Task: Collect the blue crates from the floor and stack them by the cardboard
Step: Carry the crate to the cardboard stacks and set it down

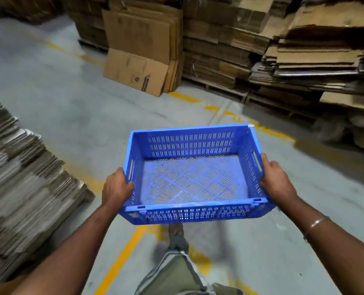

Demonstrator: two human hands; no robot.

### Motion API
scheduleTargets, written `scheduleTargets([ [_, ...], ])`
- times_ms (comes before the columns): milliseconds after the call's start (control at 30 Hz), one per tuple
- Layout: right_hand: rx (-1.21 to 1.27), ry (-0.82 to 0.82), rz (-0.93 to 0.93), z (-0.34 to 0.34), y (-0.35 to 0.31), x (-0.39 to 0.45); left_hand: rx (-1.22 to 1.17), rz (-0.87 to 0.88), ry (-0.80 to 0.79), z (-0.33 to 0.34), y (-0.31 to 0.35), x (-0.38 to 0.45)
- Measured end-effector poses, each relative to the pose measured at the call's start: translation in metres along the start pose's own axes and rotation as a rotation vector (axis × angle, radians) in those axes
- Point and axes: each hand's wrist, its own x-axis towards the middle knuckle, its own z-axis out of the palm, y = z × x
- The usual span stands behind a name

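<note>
Crate [195, 175] fills the lower centre of the frame: blue plastic, slotted on its walls and floor, empty, held level in the air above the grey concrete floor [49, 99]. The left hand [117, 188] grips the crate's left short wall near the handle slot, fingers curled over the rim into the inside, thumb on the outer face. The right hand [276, 182] holds the right short wall the same way, fingers wrapped over the rim beside the slot there. The crate therefore spans the gap between the two hands, its long sides running across the frame, its near wall closest to the body. A metal bangle [319, 222] sits on the right wrist. Yellow painted lines [121, 258] cross the floor under the crate. Flattened cardboard sheets [138, 52] lean upright at upper centre, with tall stacks of flat cardboard [304, 50] on pallets along the upper right. Another cardboard stack [21, 179] lies at the left edge.
</note>
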Motion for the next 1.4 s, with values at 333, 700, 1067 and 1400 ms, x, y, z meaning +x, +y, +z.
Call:
scheduleTargets([
  [333,-0.164,-0.076,-0.062,-0.019,-0.142,0.212,-0.045,0.003,0.078,-0.076,0.013,0.211],
  [700,-0.124,-0.111,-0.184,0.007,-0.266,0.472,-0.078,-0.124,0.088,-0.102,0.023,0.436],
  [1067,-0.185,-0.154,-0.426,0.014,-0.467,0.742,-0.147,-0.341,0.204,-0.150,0.008,0.658],
  [1400,-0.215,-0.222,-0.603,0.074,-0.690,0.949,-0.255,-0.575,0.199,-0.170,-0.070,0.860],
])
